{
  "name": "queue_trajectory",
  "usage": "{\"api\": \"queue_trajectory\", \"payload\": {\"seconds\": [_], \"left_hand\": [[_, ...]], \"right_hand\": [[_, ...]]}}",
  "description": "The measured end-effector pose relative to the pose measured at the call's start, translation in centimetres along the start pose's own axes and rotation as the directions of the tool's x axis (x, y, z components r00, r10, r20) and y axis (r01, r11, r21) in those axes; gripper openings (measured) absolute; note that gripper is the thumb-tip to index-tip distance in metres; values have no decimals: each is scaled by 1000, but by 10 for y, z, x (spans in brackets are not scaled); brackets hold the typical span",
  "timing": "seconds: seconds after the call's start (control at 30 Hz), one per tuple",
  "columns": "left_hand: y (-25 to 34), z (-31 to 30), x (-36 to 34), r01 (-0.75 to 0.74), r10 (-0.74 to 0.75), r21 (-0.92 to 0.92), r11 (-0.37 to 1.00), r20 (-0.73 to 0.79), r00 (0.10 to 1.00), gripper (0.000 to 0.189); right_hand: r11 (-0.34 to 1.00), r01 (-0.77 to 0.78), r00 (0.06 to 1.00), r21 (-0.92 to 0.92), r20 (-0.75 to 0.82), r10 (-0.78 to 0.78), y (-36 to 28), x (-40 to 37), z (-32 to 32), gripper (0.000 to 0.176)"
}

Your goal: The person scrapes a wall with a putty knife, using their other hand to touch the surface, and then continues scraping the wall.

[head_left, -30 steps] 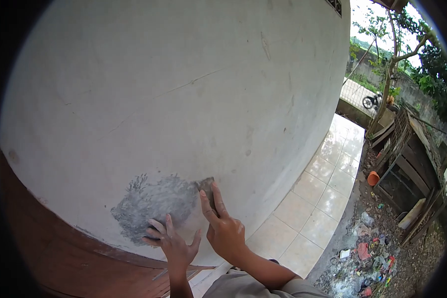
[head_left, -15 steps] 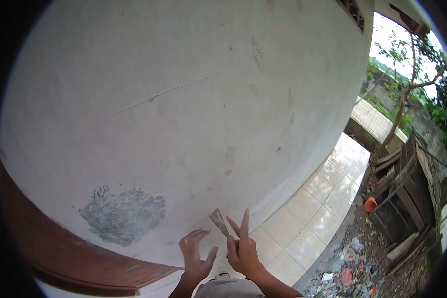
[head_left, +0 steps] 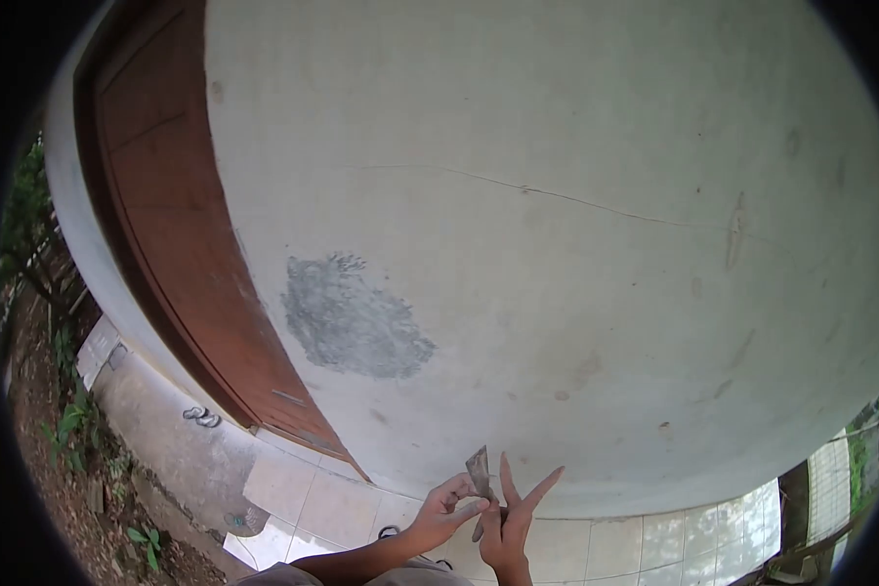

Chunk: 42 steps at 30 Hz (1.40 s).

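Observation:
A putty knife with a stained, flared blade points upward in front of the wall. My right hand grips its handle low down, with two fingers stretched out and apart. From the left, my left hand closes thumb and bent fingers on the knife near the base of the blade. Behind them rises an off-white wall, bearing a rough grey patch and a long thin crack.
A reddish-brown door stands left of the patch. Pale floor tiles run along the wall's foot. A pair of sandals lies on the concrete at left, beside soil and plants.
The view has swung left, bringing the whole door into sight and losing the debris pile. My left hand, apart from the putty knife before, has come over to it.

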<state>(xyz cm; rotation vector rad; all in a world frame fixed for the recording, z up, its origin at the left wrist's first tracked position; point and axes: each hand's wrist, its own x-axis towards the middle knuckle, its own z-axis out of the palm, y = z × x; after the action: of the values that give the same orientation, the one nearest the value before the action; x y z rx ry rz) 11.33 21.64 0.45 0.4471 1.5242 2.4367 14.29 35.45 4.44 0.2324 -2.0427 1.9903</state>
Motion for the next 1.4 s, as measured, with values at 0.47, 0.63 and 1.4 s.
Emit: {"api": "queue_trajectory", "payload": {"seconds": [0.47, 0.63, 1.4], "left_hand": [[82, -66, 23, -228, 588, 680, 697, -358, 725, 45], [95, -72, 53, -167, 847, 961, 223, -106, 521, 60], [67, 39, 90, 400, 725, 849, 345, -512, 461, 90]], "right_hand": [[584, -67, 570, -809, -512, -643, 0, 79, -142, 55], [411, -351, 500, -841, -539, -678, 27, 85, -239, 66], [103, 193, 382, -976, -22, -924, 107, 269, -324, 66]]}}
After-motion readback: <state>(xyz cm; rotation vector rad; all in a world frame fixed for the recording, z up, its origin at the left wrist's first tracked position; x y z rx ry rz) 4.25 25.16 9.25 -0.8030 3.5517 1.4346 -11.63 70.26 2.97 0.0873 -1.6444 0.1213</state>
